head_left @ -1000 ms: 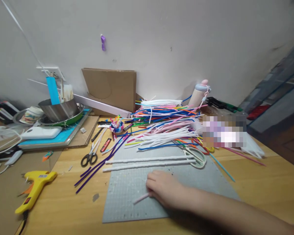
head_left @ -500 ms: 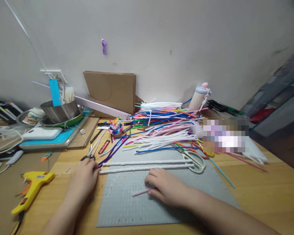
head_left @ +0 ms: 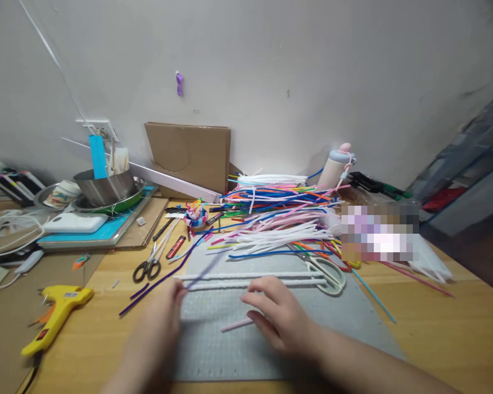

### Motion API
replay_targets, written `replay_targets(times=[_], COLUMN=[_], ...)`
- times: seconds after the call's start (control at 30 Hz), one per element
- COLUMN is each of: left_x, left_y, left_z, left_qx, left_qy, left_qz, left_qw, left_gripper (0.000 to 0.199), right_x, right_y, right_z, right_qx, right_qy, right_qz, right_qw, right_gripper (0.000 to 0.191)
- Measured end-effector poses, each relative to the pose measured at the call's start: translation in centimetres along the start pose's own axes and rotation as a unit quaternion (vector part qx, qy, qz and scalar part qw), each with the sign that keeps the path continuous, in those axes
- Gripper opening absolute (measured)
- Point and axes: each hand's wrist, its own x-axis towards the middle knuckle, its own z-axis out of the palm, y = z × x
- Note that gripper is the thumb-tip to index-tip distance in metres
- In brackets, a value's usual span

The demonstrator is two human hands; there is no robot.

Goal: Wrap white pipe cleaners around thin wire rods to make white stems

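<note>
My left hand (head_left: 164, 317), blurred by motion, pinches a purple pipe cleaner (head_left: 205, 272) that slants up and right from the fingertips over the cutting mat. My right hand (head_left: 281, 314) hovers above the mat with thumb and fingers apart. A short pale pink pipe cleaner (head_left: 236, 325) lies by its thumb, one end hidden behind the hand. Just beyond the hands, two white pipe cleaners (head_left: 225, 283) stretch side by side across the grey cutting mat (head_left: 213, 355). More dark purple pipe cleaners (head_left: 164, 279) rest on the table to the left.
Pale green-handled scissors (head_left: 328, 276) lie on the mat's right side, black-handled scissors (head_left: 147, 270) at left. A yellow glue gun (head_left: 59, 314) is farther left. Behind the mat are heaped pipe cleaners (head_left: 279, 200), a bottle (head_left: 334, 169), cardboard (head_left: 189, 158) and a metal bowl (head_left: 104, 189).
My left hand has moved right, drawing one purple pipe cleaner over the mat and uncovering the black-handled scissors. My right hand's fingers have spread; the pale pink piece stays in place.
</note>
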Motion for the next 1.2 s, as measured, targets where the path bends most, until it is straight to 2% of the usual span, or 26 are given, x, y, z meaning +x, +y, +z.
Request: replay_targets(times=[0.07, 0.1, 0.13, 0.2, 0.3, 0.43, 0.53, 0.73, 0.9, 0.97, 1.03, 1.07, 1.2], left_x=[-1.7, -2.4, -2.9, -3.3, -3.0, -1.8, -1.1, -0.6, -0.4, 0.8, 2.6, 3.5, 6.2], left_y=[2.6, 3.8, 4.7, 6.0, 6.3, 5.1, 4.0, 2.8, 2.9, 1.7, -0.4, -1.6, -5.1], left_z=[1.9, 2.7, 3.4, 4.1, 3.9, 2.7, 1.9, 0.8, 0.5, 0.1, -0.5, -0.8, -1.4], left_qx=[-0.011, -0.022, -0.04, -0.076, -0.076, -0.004, 0.011, -0.01, -0.048, -0.049, 0.0, 0.046, 0.161], left_qy=[-0.095, -0.123, -0.136, -0.142, -0.13, -0.11, -0.111, -0.09, -0.102, -0.066, 0.033, 0.053, 0.008], left_qz=[0.062, 0.1, 0.137, 0.153, 0.168, 0.186, 0.181, 0.163, 0.193, 0.162, 0.053, 0.022, 0.003], left_qw=[0.993, 0.987, 0.98, 0.975, 0.974, 0.976, 0.977, 0.982, 0.975, 0.983, 0.998, 0.997, 0.987], left_gripper=[0.019, 0.019, 0.018, 0.019, 0.02, 0.023, 0.024, 0.026, 0.027, 0.028, 0.033, 0.032, 0.019], right_x=[-0.3, -0.5, -0.6, -0.7, -0.6, 0.0, 0.2, 0.2, 0.2, 0.1, 0.0, 0.0, 0.1], right_y=[-0.7, -0.9, -1.0, -0.8, -0.1, 0.5, 0.9, 2.1, 2.0, 1.9, 1.9, 1.9, 1.9], right_z=[0.3, 0.5, 0.8, 1.2, 1.1, -0.1, -0.8, -1.5, -1.3, -0.9, -0.7, -0.6, -0.6], right_qx=[-0.043, -0.063, -0.075, -0.072, -0.086, -0.138, -0.152, -0.156, -0.082, -0.06, -0.048, -0.043, -0.033], right_qy=[0.06, 0.061, 0.046, -0.004, -0.066, -0.093, -0.094, -0.077, -0.092, -0.104, -0.11, -0.11, -0.102], right_qz=[-0.041, -0.049, -0.046, -0.029, 0.012, 0.038, 0.041, 0.057, 0.044, 0.048, 0.065, 0.074, 0.076], right_qw=[0.996, 0.995, 0.995, 0.997, 0.994, 0.985, 0.983, 0.983, 0.991, 0.992, 0.991, 0.99, 0.991], right_gripper=[0.032, 0.032, 0.032, 0.03, 0.022, 0.021, 0.02, 0.019, 0.022, 0.023, 0.022, 0.021, 0.021])
